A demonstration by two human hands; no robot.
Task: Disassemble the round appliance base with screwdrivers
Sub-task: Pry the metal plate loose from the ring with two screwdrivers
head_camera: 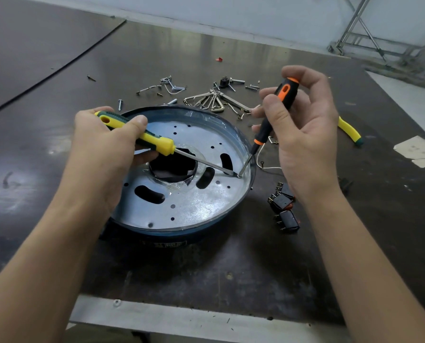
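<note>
the two bare forearms reach in from the near edge. the left hand [102,142] has its fingers curled around the yellow screwdriver [157,141], held low across the round appliance base [176,232], which sits mid tabletop [231,268]. the right hand [303,125] pinches the orange and black screwdriver [275,112] nearly upright. both tips meet by the right rim, probably one to steady, one to turn. loose screws [171,82] and hex keys [206,100] lie far, black switches [284,209] just right; nothing blocks the tips.
</note>
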